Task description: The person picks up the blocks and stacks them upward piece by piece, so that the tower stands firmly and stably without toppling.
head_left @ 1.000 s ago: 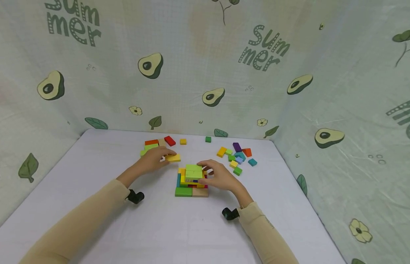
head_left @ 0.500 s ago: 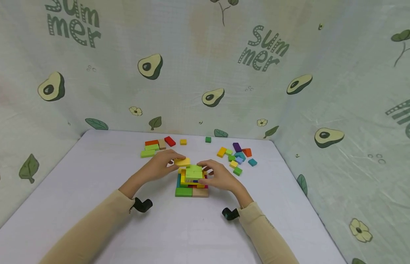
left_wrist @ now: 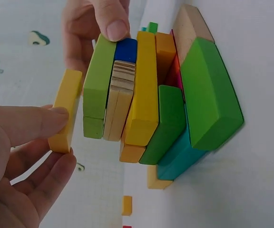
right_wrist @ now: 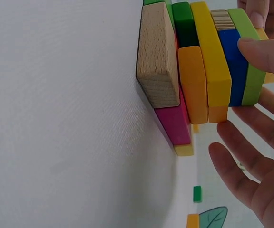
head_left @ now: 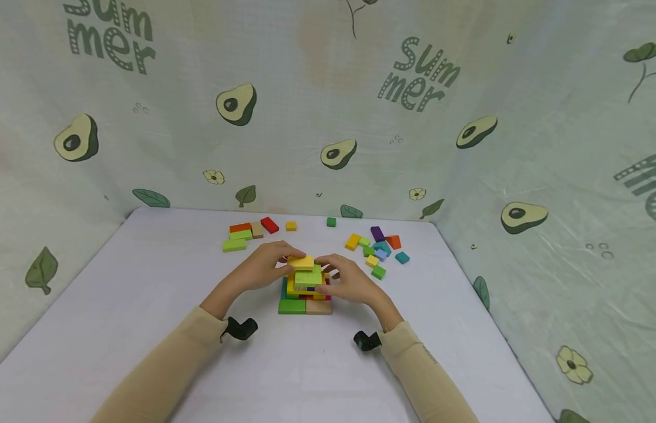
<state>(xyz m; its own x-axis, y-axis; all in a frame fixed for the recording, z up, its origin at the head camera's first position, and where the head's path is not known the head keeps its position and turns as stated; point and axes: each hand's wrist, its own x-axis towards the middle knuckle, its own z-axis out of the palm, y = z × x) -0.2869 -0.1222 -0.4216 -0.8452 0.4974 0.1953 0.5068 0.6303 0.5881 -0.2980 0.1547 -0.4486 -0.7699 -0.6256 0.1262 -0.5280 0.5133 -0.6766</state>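
Observation:
My left hand (head_left: 260, 267) pinches a yellow block (left_wrist: 66, 111) between thumb and fingers, close above the top of a block tower (head_left: 292, 306). Two light green blocks (left_wrist: 99, 78) lie side by side as the tower's top layer. Under them sit a blue block (right_wrist: 232, 66) and a striped wooden piece (left_wrist: 122, 76), then longer yellow blocks (left_wrist: 144, 95). My right hand (head_left: 353, 282) holds the tower's upper right side, thumb at the front edge of the light green block and fingers round the back. Green and plain wooden blocks (right_wrist: 156, 57) form the front of the base.
Several loose blocks lie at the back left, among them a light green one (head_left: 234, 245) and a red one (head_left: 269, 225). A group of mixed blocks, with a purple one (head_left: 377, 234), lies at the back right. A printed cloth (head_left: 285, 117) hangs behind the white table (head_left: 148, 282).
My left hand has carried the yellow block rightward from beside the tower to over its top. My right hand has stayed at the tower's right side.

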